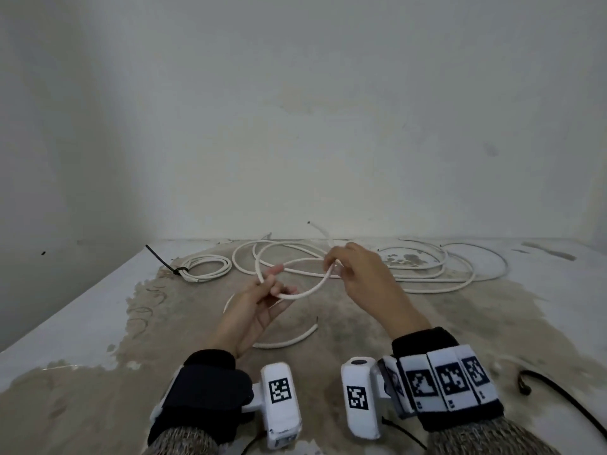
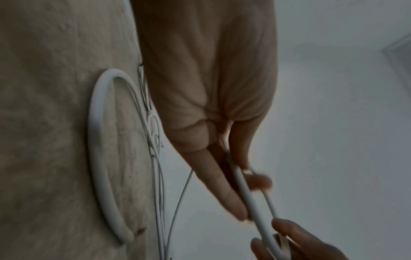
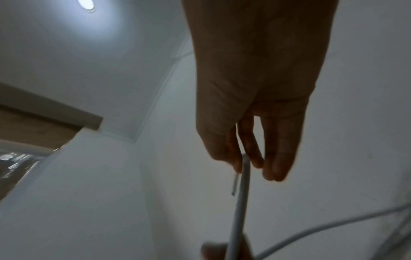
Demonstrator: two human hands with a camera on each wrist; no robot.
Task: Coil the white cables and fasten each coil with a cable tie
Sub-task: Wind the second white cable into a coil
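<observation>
A white cable (image 1: 312, 290) forms a loop in the air above the stained table (image 1: 98, 323). My left hand (image 1: 262, 290) pinches it on the near left, thumb against fingers (image 2: 224, 191), with the cable (image 2: 251, 198) running past them. My right hand (image 1: 341, 264) pinches the far right of the loop; its fingers (image 3: 278, 158) curl round the cable (image 3: 242, 184), and a short cut end sticks up behind. A finished white coil (image 1: 207, 267) with a black cable tie (image 1: 164, 259) lies at the far left.
Several loose white cables (image 1: 443, 267) sprawl along the far edge by the wall. A short cable end (image 1: 289, 339) curves on the table under my left hand. A black cord (image 1: 565, 399) lies near the right front. A large white loop (image 2: 98, 149) rests on the table.
</observation>
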